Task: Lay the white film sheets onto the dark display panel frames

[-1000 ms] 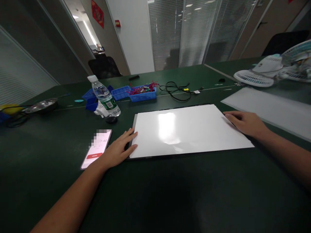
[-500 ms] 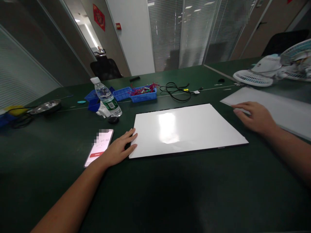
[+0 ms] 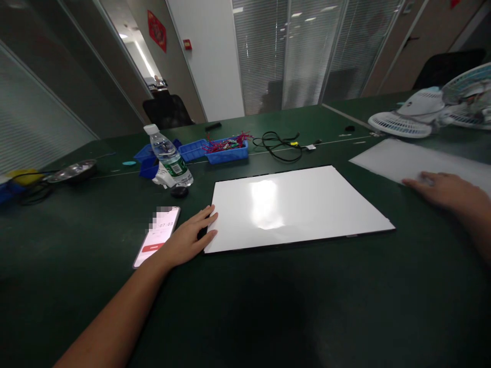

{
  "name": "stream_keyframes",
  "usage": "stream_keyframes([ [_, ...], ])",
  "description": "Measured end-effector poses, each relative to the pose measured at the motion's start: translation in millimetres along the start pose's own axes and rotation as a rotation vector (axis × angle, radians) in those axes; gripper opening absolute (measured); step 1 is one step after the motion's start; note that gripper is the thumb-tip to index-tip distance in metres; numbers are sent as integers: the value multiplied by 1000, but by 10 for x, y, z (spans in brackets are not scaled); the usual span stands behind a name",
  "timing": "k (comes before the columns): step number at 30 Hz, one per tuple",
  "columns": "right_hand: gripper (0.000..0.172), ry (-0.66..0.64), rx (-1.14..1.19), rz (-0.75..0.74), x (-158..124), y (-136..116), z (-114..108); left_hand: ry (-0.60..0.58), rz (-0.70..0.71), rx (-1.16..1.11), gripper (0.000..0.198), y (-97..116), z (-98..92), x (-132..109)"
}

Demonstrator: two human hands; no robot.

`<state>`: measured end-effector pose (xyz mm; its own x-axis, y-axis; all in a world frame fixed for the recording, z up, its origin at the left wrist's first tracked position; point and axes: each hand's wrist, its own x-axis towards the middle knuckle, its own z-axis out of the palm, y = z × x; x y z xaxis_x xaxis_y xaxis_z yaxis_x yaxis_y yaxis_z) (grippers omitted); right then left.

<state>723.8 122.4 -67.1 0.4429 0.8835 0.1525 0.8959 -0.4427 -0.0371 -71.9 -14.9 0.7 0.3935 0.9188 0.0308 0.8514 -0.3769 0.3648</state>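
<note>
A glossy white panel (image 3: 307,204) with thin dark edges lies flat on the dark green table. My left hand (image 3: 194,232) rests at its left edge, fingers spread, the tips on the white surface. At the right, my right hand (image 3: 448,191) is over the near edge of a translucent whitish sheet (image 3: 402,156). That hand is slightly blurred, its visible fingers apart; I cannot tell whether it touches the sheet. Beside my left wrist lies a phone (image 3: 159,235) with a lit screen.
Beyond the panel stand a water bottle (image 3: 169,156), a black mouse (image 3: 179,191), a blue tray (image 3: 228,155) of red wires and a coiled black cable (image 3: 278,147). White fan parts (image 3: 418,112) lie at the far right, a shiny metal dish (image 3: 72,171) at far left.
My right hand has moved to the right and slightly nearer, from the sheet's left corner to along its near edge. My left hand, the panel and the sheet look unmoved.
</note>
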Motion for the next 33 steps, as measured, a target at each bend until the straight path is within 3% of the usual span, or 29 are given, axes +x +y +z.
stream_keyframes([
  [3, 113, -105, 41, 74, -100, -118, -98, -2, -3, 2, 88, -1, -3, -2],
  [12, 112, -7, 26, -1, -357, -442, -279, 3, -6, 2, 84, -29, -8, -2],
  [16, 93, -15, 12, 13, -388, -506, -380, 8, 5, 5, 82, -36, -9, 0],
  [21, 69, 195, 41, 37, -525, -526, -489, 6, 3, 4, 80, -41, -5, 3],
  [26, 61, 231, 146, 48, -623, -607, -518, 13, 14, 4, 80, -52, 3, 3],
  [30, 41, 391, 494, 105, -781, -813, -621, -3, -1, 5, 82, -53, 2, 3],
  [33, 42, 543, 749, 35, -945, -983, -709, -14, -1, 4, 83, -51, 0, 3],
])
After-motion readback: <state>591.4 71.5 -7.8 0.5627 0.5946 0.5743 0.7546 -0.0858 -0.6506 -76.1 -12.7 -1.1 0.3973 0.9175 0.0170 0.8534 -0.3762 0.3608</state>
